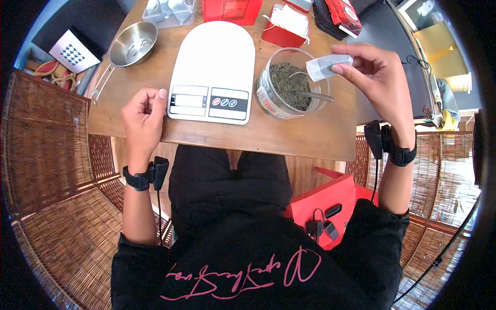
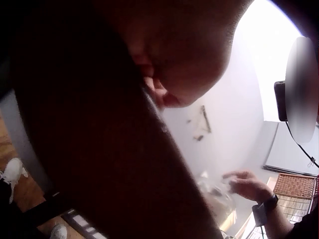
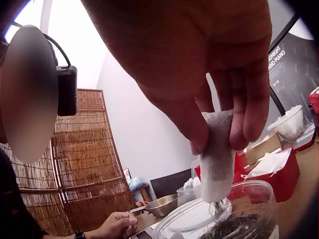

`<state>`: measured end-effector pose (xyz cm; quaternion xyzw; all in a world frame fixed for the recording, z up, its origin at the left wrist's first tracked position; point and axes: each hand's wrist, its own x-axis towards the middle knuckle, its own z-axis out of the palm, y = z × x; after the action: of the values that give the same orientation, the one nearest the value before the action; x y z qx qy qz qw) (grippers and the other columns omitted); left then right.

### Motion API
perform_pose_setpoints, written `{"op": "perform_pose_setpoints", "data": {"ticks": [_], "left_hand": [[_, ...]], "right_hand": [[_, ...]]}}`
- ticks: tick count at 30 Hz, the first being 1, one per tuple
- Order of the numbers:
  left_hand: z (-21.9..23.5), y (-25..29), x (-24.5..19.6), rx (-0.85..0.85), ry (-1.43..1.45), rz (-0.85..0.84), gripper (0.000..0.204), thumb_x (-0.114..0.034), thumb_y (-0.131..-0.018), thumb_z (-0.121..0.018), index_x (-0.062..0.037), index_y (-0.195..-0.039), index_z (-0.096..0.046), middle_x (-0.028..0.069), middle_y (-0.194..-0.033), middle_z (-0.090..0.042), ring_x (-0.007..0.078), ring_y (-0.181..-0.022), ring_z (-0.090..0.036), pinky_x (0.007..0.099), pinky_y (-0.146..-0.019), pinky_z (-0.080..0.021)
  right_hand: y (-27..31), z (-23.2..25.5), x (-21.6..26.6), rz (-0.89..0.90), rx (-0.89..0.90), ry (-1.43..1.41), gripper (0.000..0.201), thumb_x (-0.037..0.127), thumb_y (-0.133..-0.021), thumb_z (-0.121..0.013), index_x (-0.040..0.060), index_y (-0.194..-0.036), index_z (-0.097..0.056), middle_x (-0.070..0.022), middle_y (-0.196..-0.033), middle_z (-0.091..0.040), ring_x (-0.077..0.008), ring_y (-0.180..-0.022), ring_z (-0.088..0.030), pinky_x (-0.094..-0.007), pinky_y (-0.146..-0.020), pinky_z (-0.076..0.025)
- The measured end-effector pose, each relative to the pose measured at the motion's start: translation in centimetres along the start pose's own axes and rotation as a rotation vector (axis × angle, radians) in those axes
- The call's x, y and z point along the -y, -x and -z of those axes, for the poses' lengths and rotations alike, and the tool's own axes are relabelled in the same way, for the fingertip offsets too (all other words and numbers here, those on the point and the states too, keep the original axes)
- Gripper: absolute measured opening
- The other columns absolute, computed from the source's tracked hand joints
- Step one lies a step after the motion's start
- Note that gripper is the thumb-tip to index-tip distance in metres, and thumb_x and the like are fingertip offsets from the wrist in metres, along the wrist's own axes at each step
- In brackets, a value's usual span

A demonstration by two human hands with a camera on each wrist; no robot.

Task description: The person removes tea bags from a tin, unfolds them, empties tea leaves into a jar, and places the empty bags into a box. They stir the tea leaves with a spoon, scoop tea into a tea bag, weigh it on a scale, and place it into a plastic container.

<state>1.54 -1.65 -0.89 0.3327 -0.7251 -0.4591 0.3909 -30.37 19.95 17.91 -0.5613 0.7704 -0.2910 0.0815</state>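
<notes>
My right hand point(image 1: 380, 77) pinches a white paper tea bag point(image 1: 329, 66) between thumb and fingers, over the rim of a clear plastic tub. Grey shows through the bag's thin paper point(image 3: 218, 154). Dark dried leaves point(image 1: 283, 77) fill much of the tub point(image 1: 268, 106), and a metal spoon point(image 1: 318, 96) leans in them with its handle over the near rim. Left of the tub lies a white digital kitchen scale point(image 1: 212, 57). Beside its lower left corner, my left hand point(image 1: 143, 113) rests at the table edge, fingers loosely curled, holding nothing.
A steel pan point(image 1: 133, 44) with dark bits inside stands at the table's left. Along the back are a clear container point(image 1: 170, 18) of white bags, a red box point(image 1: 232, 11) and another red box point(image 1: 284, 32) holding white papers. A dark surface point(image 1: 385, 36) adjoins the right side.
</notes>
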Motion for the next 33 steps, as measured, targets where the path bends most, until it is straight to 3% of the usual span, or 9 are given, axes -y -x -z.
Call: {"op": "perform_pose_setpoints", "data": {"ticks": [2, 4, 7, 13, 33], "left_hand": [[-0.1, 0.1, -0.1, -0.006, -0.021, 0.003, 0.021, -0.014, -0.103, -0.063, -0.0028, -0.085, -0.063, -0.0043, -0.073, -0.056, 0.0028, -0.063, -0.048, 0.0203, -0.057, -0.038], [-0.2, 0.1, -0.3, -0.015, -0.041, 0.001, 0.021, -0.013, -0.103, -0.064, -0.0026, -0.084, -0.063, -0.0044, -0.073, -0.056, 0.0027, -0.064, -0.048, 0.0205, -0.057, -0.038], [-0.5, 0.4, -0.6, -0.024, -0.064, -0.003, 0.022, -0.013, -0.102, -0.064, -0.0015, -0.084, -0.063, -0.0047, -0.073, -0.056, 0.0029, -0.065, -0.047, 0.0208, -0.058, -0.038], [-0.6, 0.4, -1.3, -0.043, -0.124, -0.047, 0.021, -0.013, -0.101, -0.065, 0.0004, -0.084, -0.064, -0.0051, -0.071, -0.055, 0.0038, -0.066, -0.047, 0.0220, -0.059, -0.038], [-0.8, 0.4, -1.3, -0.056, -0.204, -0.105, 0.021, -0.013, -0.099, -0.067, 0.0015, -0.083, -0.064, -0.0039, -0.067, -0.053, 0.0046, -0.064, -0.045, 0.0234, -0.057, -0.037]], "right_hand": [[-0.4, -0.2, 0.3, 0.029, 0.005, 0.016, 0.028, 0.011, -0.086, -0.082, 0.0034, -0.113, -0.077, -0.0041, -0.079, -0.073, -0.0059, -0.069, -0.061, -0.0234, -0.064, -0.049], [-0.8, -0.4, 0.3, 0.166, -0.015, 0.079, 0.026, 0.012, -0.086, -0.082, 0.0029, -0.110, -0.078, -0.0042, -0.079, -0.073, -0.0072, -0.068, -0.061, -0.0245, -0.063, -0.049], [-1.2, 0.2, 1.2, 0.084, 0.025, 0.136, 0.024, 0.011, -0.086, -0.081, 0.0022, -0.109, -0.078, -0.0054, -0.083, -0.075, -0.0078, -0.072, -0.064, -0.0247, -0.065, -0.052], [-1.5, 0.5, 1.3, 0.089, 0.045, 0.089, 0.024, 0.010, -0.087, -0.080, 0.0030, -0.110, -0.077, -0.0082, -0.087, -0.077, -0.0094, -0.077, -0.069, -0.0251, -0.069, -0.055], [-1.6, 0.2, 0.4, 0.082, 0.072, 0.045, 0.022, 0.009, -0.088, -0.080, 0.0022, -0.109, -0.078, -0.0044, -0.083, -0.075, -0.0066, -0.072, -0.064, -0.0243, -0.065, -0.052]]}}
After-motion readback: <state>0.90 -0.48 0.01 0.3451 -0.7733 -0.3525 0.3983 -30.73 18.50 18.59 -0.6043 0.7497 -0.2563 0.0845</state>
